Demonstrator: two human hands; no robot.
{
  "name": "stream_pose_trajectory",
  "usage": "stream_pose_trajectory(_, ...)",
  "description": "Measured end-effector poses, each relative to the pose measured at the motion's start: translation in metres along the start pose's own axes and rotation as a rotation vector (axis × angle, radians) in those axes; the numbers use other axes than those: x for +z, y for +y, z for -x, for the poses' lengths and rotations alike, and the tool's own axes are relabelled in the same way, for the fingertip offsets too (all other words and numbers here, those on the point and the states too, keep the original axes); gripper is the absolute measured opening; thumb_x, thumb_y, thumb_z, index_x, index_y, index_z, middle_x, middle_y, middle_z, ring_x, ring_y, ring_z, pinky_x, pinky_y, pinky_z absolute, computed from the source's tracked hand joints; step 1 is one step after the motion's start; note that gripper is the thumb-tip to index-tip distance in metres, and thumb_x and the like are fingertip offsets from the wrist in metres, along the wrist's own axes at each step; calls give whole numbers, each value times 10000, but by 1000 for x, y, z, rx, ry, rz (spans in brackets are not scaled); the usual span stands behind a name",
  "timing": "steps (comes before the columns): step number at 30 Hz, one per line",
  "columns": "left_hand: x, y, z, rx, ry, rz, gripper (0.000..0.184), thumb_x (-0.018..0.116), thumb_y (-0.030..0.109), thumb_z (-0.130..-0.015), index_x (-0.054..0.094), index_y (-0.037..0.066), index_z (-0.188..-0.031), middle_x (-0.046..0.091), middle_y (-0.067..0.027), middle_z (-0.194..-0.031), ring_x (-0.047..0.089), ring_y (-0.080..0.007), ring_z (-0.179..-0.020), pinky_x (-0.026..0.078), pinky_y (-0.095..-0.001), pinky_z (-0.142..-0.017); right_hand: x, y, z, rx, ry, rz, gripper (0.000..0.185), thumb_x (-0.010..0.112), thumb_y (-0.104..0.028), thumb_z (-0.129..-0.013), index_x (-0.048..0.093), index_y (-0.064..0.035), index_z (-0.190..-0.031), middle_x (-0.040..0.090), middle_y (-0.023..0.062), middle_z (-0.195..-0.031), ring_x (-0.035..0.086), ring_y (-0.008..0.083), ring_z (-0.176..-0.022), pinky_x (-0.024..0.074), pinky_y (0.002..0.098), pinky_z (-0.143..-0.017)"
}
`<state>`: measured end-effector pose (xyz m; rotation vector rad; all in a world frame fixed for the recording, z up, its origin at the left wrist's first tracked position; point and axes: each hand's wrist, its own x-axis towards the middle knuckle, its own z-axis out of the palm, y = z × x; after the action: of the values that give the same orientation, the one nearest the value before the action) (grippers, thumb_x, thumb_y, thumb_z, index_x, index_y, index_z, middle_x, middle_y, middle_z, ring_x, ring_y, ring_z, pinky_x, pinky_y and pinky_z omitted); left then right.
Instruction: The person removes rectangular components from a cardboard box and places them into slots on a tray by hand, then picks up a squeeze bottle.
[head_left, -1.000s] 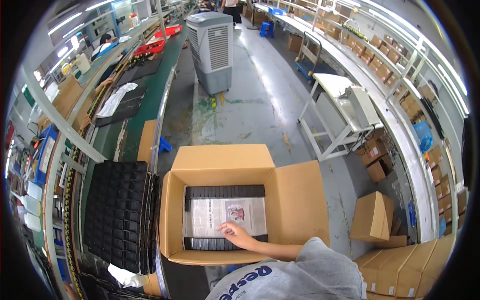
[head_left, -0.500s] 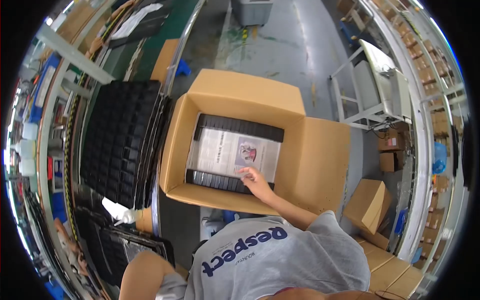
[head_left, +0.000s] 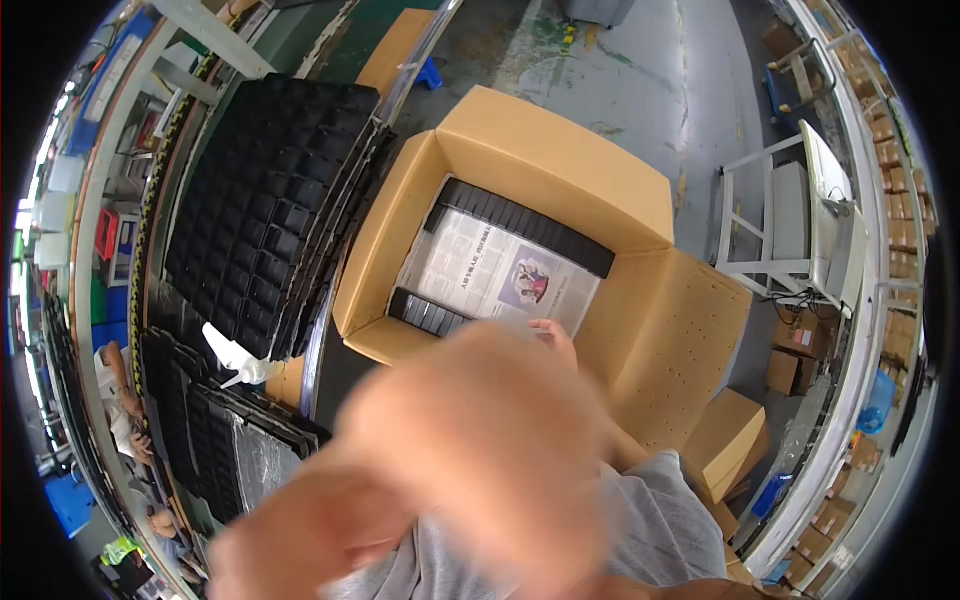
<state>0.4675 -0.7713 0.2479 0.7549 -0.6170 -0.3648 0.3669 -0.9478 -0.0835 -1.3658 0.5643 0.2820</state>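
An open cardboard box [head_left: 400,215] stands in front of me, with a sheet of newspaper [head_left: 470,255] lying inside. Two rows of black parts edge the paper, a far row [head_left: 530,222] and a near row [head_left: 425,312]. My right hand [head_left: 556,342] is at the near side of the box with its fingers curled; whatever they may hold is too small to make out. My left arm [head_left: 480,430] is bent and raised close to the camera, badly blurred. It covers part of the box's near wall, and the fingers of my left hand cannot be made out.
Stacked black trays [head_left: 270,200] stand left of the box, with a white spray-bottle-like item [head_left: 240,362] below them. More black trays [head_left: 190,420] lie nearer. A white-topped stand [head_left: 790,210] and small cartons [head_left: 735,435] are on the right. Another person's arm [head_left: 125,385] shows far left.
My left arm has risen from the lower left into the middle of the view. The view has turned, and my right hand stays by the box's near side.
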Motion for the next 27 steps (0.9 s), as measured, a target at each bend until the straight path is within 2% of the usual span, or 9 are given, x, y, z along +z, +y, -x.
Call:
stream_pose_trajectory(2, -5, 2, 5, -21, 8, 14, 102, 479, 193, -863, 543, 199, -941, 477, -70, -1004, 455, -210, -842, 413, -363, -746, -5, 0, -2, -31, 47, 8, 284, 479, 13, -816, 573, -60, -1074, 557, 28, -909, 489, 108, -722, 417, 226, -672)
stream_pose_trajectory(9, -48, -32, 17, 1276, 311, -938, 124, 401, 107, -817, 512, 135, -867, 517, -27, -869, 444, -137, -772, 418, -333, -705, -10, 35, -56, -78, 78, 193, 310, 498, 25, -799, 582, -59, -1085, 590, 48, -970, 516, 128, -778, 456, 257, -733)
stream_pose_trajectory(10, -64, -48, 14, 1274, 284, -928, 124, 401, 107, -817, 512, 135, -867, 517, -27, -869, 444, -137, -772, 418, -333, -705, -13, 45, -64, -92, 95, 246, 307, 496, 29, -790, 591, -59, -1069, 589, 45, -970, 515, 125, -789, 454, 253, -730)
stream_pose_trajectory(13, -139, -143, 26, 309, 267, -1459, 97, 514, 62, -821, 609, 55, -801, 582, -68, -945, 544, -192, -789, 447, -347, -748, -21, 62, -93, -155, 175, 232, 286, 504, 48, -738, 619, -53, -979, 595, 49, -969, 526, 161, -838, 447, 264, -742)
stream_pose_trajectory(14, -180, -186, 36, 10, 357, -1245, 163, 561, 19, -740, 627, 33, -889, 559, -106, -965, 520, -252, -909, 418, -330, -811, -28, 70, -104, -151, 178, 227, 286, 504, 48, -738, 619, -53, -979, 595, 49, -969, 526, 161, -838, 447, 264, -742)
stream_pose_trajectory(16, -263, -258, 58, -222, 486, -1203, 227, 556, -33, -754, 637, 24, -959, 562, -107, -1027, 534, -246, -948, 435, -339, -836, -48, 95, -127, -244, 321, 438, 320, 511, 69, -702, 604, -59, -980, 588, 74, -1019, 538, 228, -885, 444, 299, -779)
stream_pose_trajectory(19, -332, -323, 64, -358, 476, -1378, 335, 577, -5, -746, 599, 49, -1076, 546, -124, -1107, 524, -282, -1011, 428, -354, -887, -76, 110, -161, -291, 495, 728, 387, 533, 77, -665, 577, -68, -1021, 563, 97, -1083, 531, 289, -939, 435, 329, -814)
stream_pose_trajectory(21, -356, -360, 56, -384, 295, -1495, 525, 624, 16, -719, 504, 97, -1223, 468, -112, -1257, 451, -317, -1147, 407, -391, -942, -89, 96, -175, -239, 564, 825, 467, 551, 68, -648, 541, -84, -1090, 521, 113, -1155, 516, 311, -1006, 420, 342, -871)
stream_pose_trajectory(27, -384, -403, 25, -673, -150, -1916, 763, 700, 46, -665, 364, 174, -1338, 307, -60, -1401, 306, -343, -1275, 354, -552, -956, -68, 69, -242, -456, 267, 1130, 688, 594, 28, -649, 403, -94, -1298, 393, 117, -1320, 400, 312, -1198, 333, 379, -1003)
